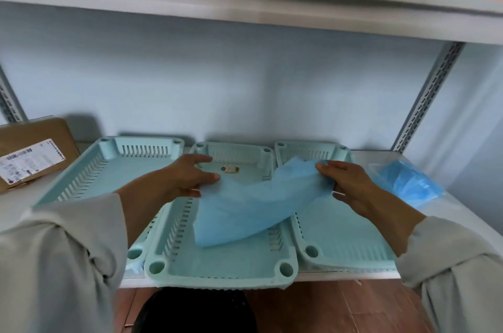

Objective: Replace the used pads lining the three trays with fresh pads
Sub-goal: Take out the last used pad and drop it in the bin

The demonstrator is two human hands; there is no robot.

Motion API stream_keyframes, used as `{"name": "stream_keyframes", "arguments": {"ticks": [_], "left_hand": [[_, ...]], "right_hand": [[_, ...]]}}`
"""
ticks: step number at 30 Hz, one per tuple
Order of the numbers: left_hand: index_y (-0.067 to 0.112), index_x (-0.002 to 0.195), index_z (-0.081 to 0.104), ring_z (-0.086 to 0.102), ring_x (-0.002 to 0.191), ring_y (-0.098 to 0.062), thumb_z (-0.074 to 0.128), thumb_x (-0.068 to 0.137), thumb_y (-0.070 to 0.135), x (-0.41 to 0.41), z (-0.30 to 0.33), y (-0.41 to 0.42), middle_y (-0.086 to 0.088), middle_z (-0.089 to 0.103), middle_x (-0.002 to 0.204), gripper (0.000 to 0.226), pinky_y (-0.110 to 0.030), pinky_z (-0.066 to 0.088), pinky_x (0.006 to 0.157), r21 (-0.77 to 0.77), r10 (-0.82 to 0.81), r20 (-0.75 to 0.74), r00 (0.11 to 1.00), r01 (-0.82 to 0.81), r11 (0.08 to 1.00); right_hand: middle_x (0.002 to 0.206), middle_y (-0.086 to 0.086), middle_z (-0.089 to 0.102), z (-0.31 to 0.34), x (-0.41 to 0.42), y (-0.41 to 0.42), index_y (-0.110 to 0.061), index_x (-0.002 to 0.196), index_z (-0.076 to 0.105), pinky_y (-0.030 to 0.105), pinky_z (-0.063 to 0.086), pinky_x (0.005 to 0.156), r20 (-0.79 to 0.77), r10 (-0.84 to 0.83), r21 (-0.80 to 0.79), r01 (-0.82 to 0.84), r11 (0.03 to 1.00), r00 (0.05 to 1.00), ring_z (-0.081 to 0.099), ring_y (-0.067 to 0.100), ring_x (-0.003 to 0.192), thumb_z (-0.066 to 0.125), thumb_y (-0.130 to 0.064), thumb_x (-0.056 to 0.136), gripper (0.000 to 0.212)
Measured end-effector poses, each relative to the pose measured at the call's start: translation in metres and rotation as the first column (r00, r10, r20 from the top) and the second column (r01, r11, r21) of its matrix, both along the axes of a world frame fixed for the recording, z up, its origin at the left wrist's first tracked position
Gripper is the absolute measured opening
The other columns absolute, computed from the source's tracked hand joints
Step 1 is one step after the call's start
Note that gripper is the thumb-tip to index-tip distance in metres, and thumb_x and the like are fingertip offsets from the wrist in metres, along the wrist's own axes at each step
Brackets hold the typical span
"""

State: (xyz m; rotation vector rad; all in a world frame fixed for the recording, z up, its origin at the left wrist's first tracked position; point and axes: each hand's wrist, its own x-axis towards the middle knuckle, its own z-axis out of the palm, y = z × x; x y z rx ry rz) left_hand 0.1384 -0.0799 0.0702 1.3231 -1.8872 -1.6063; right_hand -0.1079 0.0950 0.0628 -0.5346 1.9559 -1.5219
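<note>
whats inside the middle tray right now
A blue pad, held by the left hand and right hand, drapes over the middle tray. A small label shows near the back; the floor beneath the pad is hidden.

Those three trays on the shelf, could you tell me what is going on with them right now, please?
A person holds a blue pad over the middle tray, the left hand pinching one end and the right hand gripping the other. The pad sags between them, not yet laid flat. The left tray and right tray sit alongside. A bag of blue pads lies to the right.
</note>
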Motion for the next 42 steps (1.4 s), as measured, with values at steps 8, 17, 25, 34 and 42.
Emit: {"name": "stream_keyframes", "arguments": {"ticks": [8, 17, 25, 34, 42], "left_hand": [[0.022, 0.118, 0.063, 0.060, 0.079, -0.018, 0.072, 0.080, 0.004, 0.013, 0.009, 0.005, -0.009, 0.067, 0.095, 0.043, -0.025, 0.056, 0.069, 0.019, -0.056, 0.004, 0.998, 0.056, 0.998], [0.020, 0.097, 0.069, 0.047, 0.065, -0.013, 0.065, 0.080, -0.008, 0.018, 0.028, 0.011, -0.006, 0.052, 0.075, 0.033, -0.023, 0.044, 0.064, -0.209, -0.082, 0.046, 0.996, 0.089, 0.974], [0.014, 0.100, 0.071, 0.052, 0.064, -0.013, 0.073, 0.078, 0.003, 0.010, 0.034, 0.012, -0.007, 0.058, 0.073, 0.025, -0.014, 0.036, 0.053, -0.345, 0.071, -0.066, 0.995, -0.090, 0.934], [0.024, 0.085, 0.066, 0.066, 0.046, 0.000, 0.056, 0.092, 0.003, 0.004, 0.045, 0.019, 0.006, 0.064, 0.078, 0.024, -0.009, 0.044, 0.040, -0.101, 0.098, -0.295, 0.951, -0.132, 0.986], [0.020, 0.089, 0.067, 0.069, 0.052, -0.003, 0.054, 0.093, 0.002, 0.002, 0.048, 0.011, 0.001, 0.064, 0.081, 0.022, -0.013, 0.056, 0.051, -0.038, 0.116, -0.363, 0.924, -0.139, 0.989]], "right_hand": [[0.079, 0.004, 0.064, 0.015, 0.008, 0.010, -0.009, 0.104, 0.068, 0.034, 0.049, 0.087, 0.040, -0.090, -0.065, 0.093, 0.994, 0.995, 0.057, 0.017, 0.072, 0.066, -0.008, 0.086, 0.018], [0.089, 0.005, 0.065, 0.021, 0.011, 0.024, -0.010, 0.109, 0.067, 0.028, 0.056, 0.075, 0.087, 0.082, -0.061, -0.077, 0.995, 0.993, 0.061, 0.015, 0.077, 0.060, 0.012, 0.083, 0.035], [0.083, 0.011, 0.062, 0.022, 0.007, 0.028, -0.004, 0.110, 0.066, 0.022, 0.057, 0.054, 0.043, -0.158, -0.068, 0.161, 0.985, 0.987, 0.058, 0.016, 0.065, 0.051, 0.008, 0.091, 0.027], [0.102, 0.004, 0.064, 0.005, 0.011, 0.024, -0.026, 0.128, 0.050, 0.035, 0.048, 0.074, 0.337, 0.067, -0.208, 0.005, 0.978, 0.939, 0.060, 0.016, 0.084, 0.062, -0.004, 0.087, 0.048], [0.093, -0.003, 0.065, 0.014, 0.002, 0.016, -0.023, 0.123, 0.062, 0.029, 0.049, 0.067, 0.242, 0.013, -0.273, 0.055, 0.960, 0.970, 0.060, 0.014, 0.084, 0.062, -0.011, 0.089, 0.036]]}}
